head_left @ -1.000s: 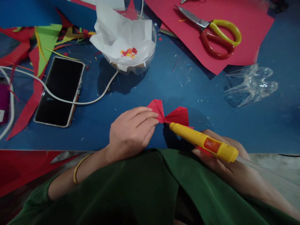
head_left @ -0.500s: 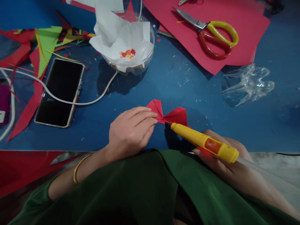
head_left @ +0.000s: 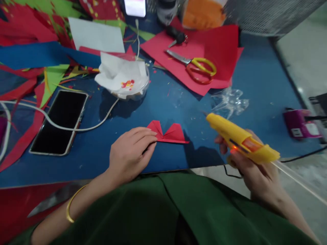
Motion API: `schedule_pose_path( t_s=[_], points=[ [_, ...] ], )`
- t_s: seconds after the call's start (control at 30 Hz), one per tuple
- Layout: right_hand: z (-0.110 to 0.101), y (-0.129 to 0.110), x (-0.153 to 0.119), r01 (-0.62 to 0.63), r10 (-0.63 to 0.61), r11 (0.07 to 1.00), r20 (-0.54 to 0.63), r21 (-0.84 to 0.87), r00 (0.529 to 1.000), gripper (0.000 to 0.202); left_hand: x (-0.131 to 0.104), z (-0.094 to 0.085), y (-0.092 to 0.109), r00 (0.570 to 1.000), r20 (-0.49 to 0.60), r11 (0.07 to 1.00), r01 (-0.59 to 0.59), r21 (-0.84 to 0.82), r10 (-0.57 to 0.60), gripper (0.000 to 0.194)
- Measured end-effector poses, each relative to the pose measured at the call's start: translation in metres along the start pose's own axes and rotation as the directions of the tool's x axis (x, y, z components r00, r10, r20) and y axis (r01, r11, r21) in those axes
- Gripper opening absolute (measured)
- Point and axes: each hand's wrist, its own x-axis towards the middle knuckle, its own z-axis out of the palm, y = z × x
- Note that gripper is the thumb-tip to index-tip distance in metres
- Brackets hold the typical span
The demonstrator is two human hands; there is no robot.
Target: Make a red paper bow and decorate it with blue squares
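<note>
Folded red paper (head_left: 173,133) with two raised points lies near the table's front edge. My left hand (head_left: 131,149) has its fingers closed together on the left end of that paper, pressing it to the table. To the right, my right hand (head_left: 255,170) is wrapped round a yellow glue gun (head_left: 237,136) with a clear glue stick out of its back. A small orange light glows on the gun. Its nozzle points left, up and away from the paper. Clear crumpled plastic (head_left: 231,102) lies just beyond the nozzle.
Scissors (head_left: 195,66) and keys (head_left: 176,35) lie on red sheets (head_left: 222,51). A bowl (head_left: 143,92) lined with white paper holds small coloured scraps. A white cable crosses a phone (head_left: 61,119) at the left, beside coloured strips (head_left: 28,132). A purple box (head_left: 298,124) sits at the right.
My right hand has lifted the glue gun off the folded paper and moved it to the right. My left hand stays on the paper. The view has shifted, showing more of the table's far and right side.
</note>
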Motion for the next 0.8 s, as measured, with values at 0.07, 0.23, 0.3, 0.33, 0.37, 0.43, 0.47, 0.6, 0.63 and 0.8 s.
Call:
schedule_pose_path(
  t_s=[0.07,0.23,0.3,0.33,0.37,0.43,0.47,0.6,0.63,0.8],
  points=[
    [-0.010,0.007,0.014,0.038,-0.061,0.993,-0.209,-0.112,0.976,0.028,0.000,0.000,-0.001,1.000,0.004,1.000,-0.001,0.016,0.001,0.012],
    [-0.033,0.028,0.057,-0.016,-0.200,0.840,-0.337,-0.543,0.920,0.042,0.001,0.001,-0.004,0.996,-0.009,0.995,-0.084,0.062,0.084,0.012],
    [-0.037,0.035,0.072,-0.042,-0.175,0.790,-0.291,-0.612,0.941,0.040,0.002,0.001,-0.004,0.994,-0.004,0.990,-0.109,0.084,0.110,0.013],
    [-0.038,0.037,0.077,-0.053,-0.159,0.769,-0.270,-0.637,0.950,0.039,0.002,0.001,-0.003,0.993,0.002,0.989,-0.118,0.092,0.118,0.013],
    [-0.038,0.040,0.082,-0.062,-0.144,0.745,-0.251,-0.664,0.957,0.037,0.003,0.001,-0.002,0.993,0.013,0.988,-0.120,0.098,0.120,0.014],
    [-0.039,0.045,0.087,-0.068,-0.124,0.713,-0.222,-0.698,0.967,0.033,0.003,0.001,0.000,0.992,0.022,0.986,-0.127,0.109,0.125,0.013],
    [-0.039,0.047,0.089,-0.062,-0.122,0.694,-0.202,-0.717,0.972,0.030,0.003,0.001,0.000,0.992,0.027,0.986,-0.129,0.109,0.127,0.014],
    [-0.044,0.053,0.087,0.010,-0.170,0.671,-0.141,-0.741,0.975,0.033,0.002,0.002,0.002,0.992,0.033,0.987,-0.124,0.103,0.122,0.014],
    [-0.044,0.051,0.084,0.015,-0.184,0.668,-0.145,-0.744,0.972,0.036,0.002,0.001,0.002,0.992,0.034,0.987,-0.121,0.104,0.118,0.014],
    [-0.013,0.024,0.047,0.057,-0.482,0.700,-0.412,-0.712,0.773,0.048,0.004,0.000,0.004,0.992,0.062,0.990,-0.113,0.086,0.108,0.013]
  ],
)
